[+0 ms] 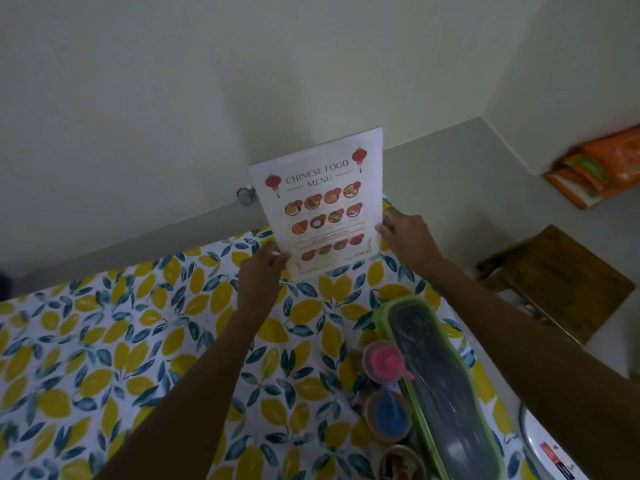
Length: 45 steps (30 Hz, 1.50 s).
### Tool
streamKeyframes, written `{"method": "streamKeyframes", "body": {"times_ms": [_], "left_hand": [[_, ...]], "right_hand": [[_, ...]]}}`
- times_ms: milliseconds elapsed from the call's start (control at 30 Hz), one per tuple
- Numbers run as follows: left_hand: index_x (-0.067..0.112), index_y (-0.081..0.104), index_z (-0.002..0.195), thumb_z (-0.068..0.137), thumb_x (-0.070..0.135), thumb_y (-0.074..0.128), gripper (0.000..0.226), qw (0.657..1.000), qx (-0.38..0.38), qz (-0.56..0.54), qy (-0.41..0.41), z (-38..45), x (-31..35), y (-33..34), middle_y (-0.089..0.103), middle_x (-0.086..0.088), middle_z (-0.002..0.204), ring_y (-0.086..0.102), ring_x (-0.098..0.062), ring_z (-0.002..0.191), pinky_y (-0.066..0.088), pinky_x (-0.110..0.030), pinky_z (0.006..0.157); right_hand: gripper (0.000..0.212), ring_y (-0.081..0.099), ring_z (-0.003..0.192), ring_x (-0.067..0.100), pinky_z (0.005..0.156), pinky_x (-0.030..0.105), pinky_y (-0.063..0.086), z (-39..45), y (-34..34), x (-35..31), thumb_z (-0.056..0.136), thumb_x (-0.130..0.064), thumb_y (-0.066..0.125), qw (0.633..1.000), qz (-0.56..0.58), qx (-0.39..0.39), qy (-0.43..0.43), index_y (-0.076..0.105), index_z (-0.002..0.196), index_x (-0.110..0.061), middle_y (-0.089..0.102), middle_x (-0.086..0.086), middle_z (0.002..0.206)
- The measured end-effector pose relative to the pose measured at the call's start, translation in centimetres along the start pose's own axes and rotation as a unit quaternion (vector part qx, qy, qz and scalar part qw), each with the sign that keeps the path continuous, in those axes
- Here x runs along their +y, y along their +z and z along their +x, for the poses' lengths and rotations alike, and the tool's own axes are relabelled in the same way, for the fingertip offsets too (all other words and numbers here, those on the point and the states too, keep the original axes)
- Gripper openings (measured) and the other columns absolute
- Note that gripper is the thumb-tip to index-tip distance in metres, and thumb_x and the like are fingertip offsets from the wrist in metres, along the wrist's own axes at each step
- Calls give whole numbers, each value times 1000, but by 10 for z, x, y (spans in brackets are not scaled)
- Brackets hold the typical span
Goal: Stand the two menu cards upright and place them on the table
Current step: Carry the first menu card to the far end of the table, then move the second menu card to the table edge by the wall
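Dim wall behind; hands (263, 268) (405, 237) hide menu card (320, 206) lower corners.

Menu card (320, 206) glossy paper; tablecloth (138, 323) smooth, printed.

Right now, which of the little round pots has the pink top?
The small pot farthest from the person, beside the green-rimmed container. The next pot toward the person has a blue top.

Lemon-print table (104, 341), green container (440, 386), cups (384, 362)
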<state>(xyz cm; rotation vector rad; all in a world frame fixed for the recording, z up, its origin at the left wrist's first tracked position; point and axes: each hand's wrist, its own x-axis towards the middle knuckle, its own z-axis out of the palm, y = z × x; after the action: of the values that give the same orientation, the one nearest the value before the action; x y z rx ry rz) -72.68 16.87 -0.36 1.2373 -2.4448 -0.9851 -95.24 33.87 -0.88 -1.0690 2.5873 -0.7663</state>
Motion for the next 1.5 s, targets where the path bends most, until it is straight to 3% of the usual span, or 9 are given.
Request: {"method": "streamKeyframes", "body": {"times_ms": [267,333,433,600,733,900,1167,1300,1500], "left_hand": [[4,62,97,96,24,57,20,1000,3,-8,4,-2,1,1,76,-12,99,71,-22,82,48,-19,55],[5,60,97,97,25,57,21,1000,4,-11,0,-3,1,2,75,-12,98,69,-22,78,53,-26,55],[7,54,103,97,26,56,20,1000,-9,-9,-11,-1,2,2,73,-14,97,69,-29,82,58,-45,65],[3,49,119,96,22,58,31,999,-49,-5,-7,1,6,-2,70,-20,108,69,-35,95,58,-47,76],[9,47,128,93,31,61,44,998,-61,0,-20,-4,5,-9,67,-16,115,66,-32,103,56,-46,82],[13,38,142,92,50,55,64,992,-52,111,-12,-24,-4,-25,54,-13,136,56,-32,121,48,-47,96],[19,45,140,91,61,46,65,968,-9,237,81,-90,-25,-85,50,-12,141,48,-33,128,37,-48,104],[20,54,128,90,62,47,57,961,26,253,108,-139,-54,-129,60,-11,122,60,-33,111,47,-44,89],[21,49,135,90,65,38,63,963,48,253,76,-228,-138,-207,56,-10,130,57,-32,116,45,-45,95]], "right_hand": [[21,68,78,36,70,49,58,-4,7,3,95,-28,55,1000,-1,3,14,56,98,-7,72,18,89],[22,68,79,36,70,49,58,-5,6,1,95,-28,55,1000,3,4,22,57,99,-7,72,19,89],[24,69,82,35,74,47,59,-3,3,-2,94,-28,57,999,22,-4,43,60,100,-5,73,19,93],[29,69,92,31,78,31,52,-7,-3,-10,93,-29,60,994,61,-53,79,58,112,-7,72,14,108],[36,68,100,32,88,44,56,-20,-14,-17,91,-34,61,991,74,-55,101,56,118,-10,70,16,115],[43,61,110,38,90,45,51,-47,-30,-35,91,-32,61,995,-1,-62,80,52,126,-8,65,19,122],[50,53,117,37,93,46,48,-115,-40,-113,89,-38,60,989,-131,-64,13,47,132,-16,59,15,124],[49,53,116,38,93,47,49,-160,-25,-172,89,-41,58,984,-160,-72,-37,48,131,-18,59,14,126],[56,51,117,39,94,46,48,-244,33,-278,93,-43,51,972,-192,-100,-88,42,139,-12,56,17,130]]}}
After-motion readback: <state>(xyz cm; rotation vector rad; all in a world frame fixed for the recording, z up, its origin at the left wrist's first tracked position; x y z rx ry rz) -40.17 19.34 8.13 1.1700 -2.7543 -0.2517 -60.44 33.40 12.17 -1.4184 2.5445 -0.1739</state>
